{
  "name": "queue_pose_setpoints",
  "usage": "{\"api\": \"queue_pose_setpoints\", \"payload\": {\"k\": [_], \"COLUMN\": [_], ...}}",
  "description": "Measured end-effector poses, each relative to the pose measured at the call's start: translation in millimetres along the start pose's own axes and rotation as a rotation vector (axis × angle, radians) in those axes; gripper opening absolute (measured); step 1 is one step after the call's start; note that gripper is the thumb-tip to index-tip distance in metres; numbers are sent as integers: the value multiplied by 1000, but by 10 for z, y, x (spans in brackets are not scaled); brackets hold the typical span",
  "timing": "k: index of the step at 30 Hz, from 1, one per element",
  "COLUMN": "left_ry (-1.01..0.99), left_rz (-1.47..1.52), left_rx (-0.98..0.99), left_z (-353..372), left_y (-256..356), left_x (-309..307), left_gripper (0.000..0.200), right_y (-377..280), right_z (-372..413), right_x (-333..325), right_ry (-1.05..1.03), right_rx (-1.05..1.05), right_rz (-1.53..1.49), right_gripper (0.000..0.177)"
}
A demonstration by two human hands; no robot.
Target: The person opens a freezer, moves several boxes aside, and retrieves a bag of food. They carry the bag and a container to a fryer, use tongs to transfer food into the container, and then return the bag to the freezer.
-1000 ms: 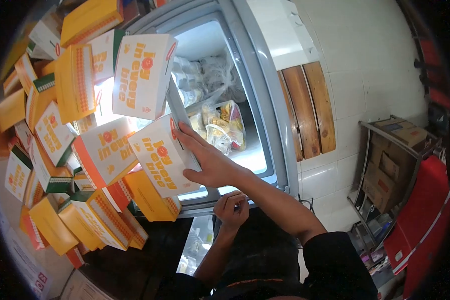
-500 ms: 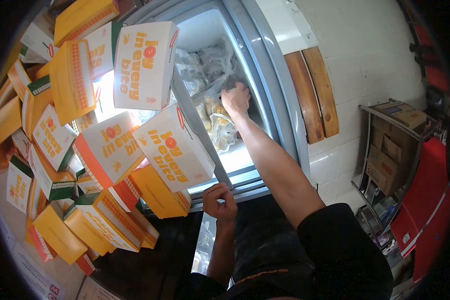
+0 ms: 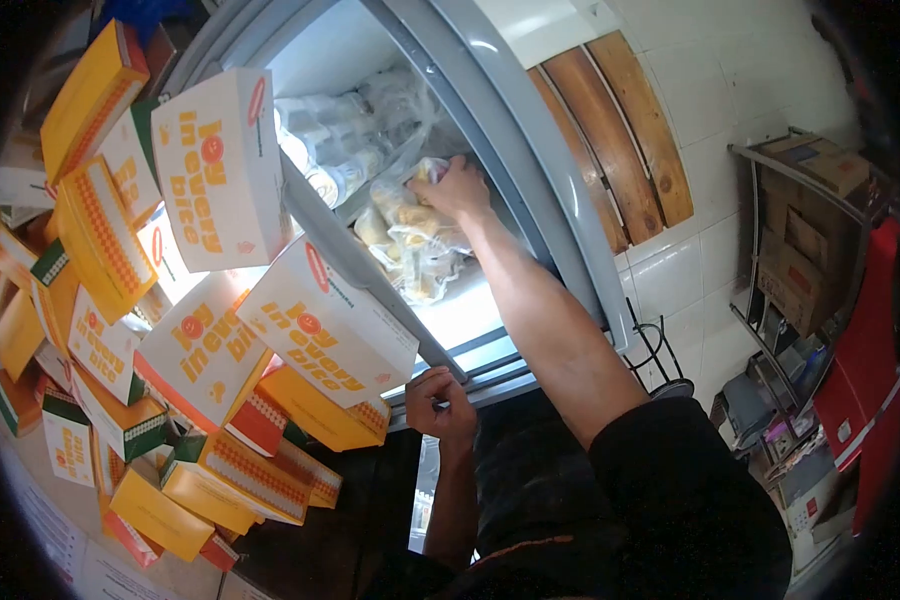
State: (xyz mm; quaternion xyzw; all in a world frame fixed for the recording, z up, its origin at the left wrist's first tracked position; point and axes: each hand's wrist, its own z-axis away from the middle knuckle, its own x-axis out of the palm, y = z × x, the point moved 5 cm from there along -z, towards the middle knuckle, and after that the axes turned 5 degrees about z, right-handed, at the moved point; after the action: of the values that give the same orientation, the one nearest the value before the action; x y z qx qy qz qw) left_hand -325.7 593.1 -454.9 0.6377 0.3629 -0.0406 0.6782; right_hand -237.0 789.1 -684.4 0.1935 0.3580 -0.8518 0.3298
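Inside the lit chest freezer [image 3: 560, 190], my right hand [image 3: 458, 190] has its fingers closed on a clear plastic bag [image 3: 410, 215] of yellowish food pieces. The exact food is hard to make out. More clear bags [image 3: 325, 130] lie beside and behind it, some with pale, rounded contents. My left hand [image 3: 440, 405] is curled into a loose fist against the freezer's near edge, by the corner of the sliding lid [image 3: 370, 275]. Nothing shows in that fist.
Stacked cardboard food boxes [image 3: 215, 170], white, yellow and orange, cover the freezer's left side, some leaning over the lid frame. Wooden slats [image 3: 610, 130] lie beyond the right rim. A metal rack [image 3: 800, 240] with cartons and a red panel [image 3: 860, 350] stand at right.
My right hand has shifted from the greyish bags toward the bag of yellowish pieces and taken hold of it. The view has turned slightly; my left hand stays at the freezer edge.
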Motion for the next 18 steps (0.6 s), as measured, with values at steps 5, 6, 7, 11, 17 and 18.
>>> {"api": "queue_pose_setpoints", "payload": {"k": [5, 6, 7, 11, 17, 18], "left_ry": [-7, -9, -12, -3, -11, -17], "left_rz": [4, 10, 14, -24, -6, -8], "left_rx": [-38, -37, -39, -17, -54, -46], "left_z": [-34, -37, -34, -4, -28, -47], "left_y": [26, 21, 14, -21, 10, 25], "left_x": [28, 35, 33, 31, -1, -6], "left_gripper": [11, 11, 11, 12, 11, 11], "right_y": [-96, -128, -163, -211, -185, -261], "right_z": [-70, -57, -40, -68, -156, -82], "right_x": [60, 28, -21, -15, 214, 144], "right_ry": [-187, -259, -296, -386, -358, -359], "right_rx": [-65, -73, -93, -176, -206, -199], "right_rz": [59, 69, 41, -76, -288, -359], "right_gripper": [100, 101, 101, 102, 96, 95]}}
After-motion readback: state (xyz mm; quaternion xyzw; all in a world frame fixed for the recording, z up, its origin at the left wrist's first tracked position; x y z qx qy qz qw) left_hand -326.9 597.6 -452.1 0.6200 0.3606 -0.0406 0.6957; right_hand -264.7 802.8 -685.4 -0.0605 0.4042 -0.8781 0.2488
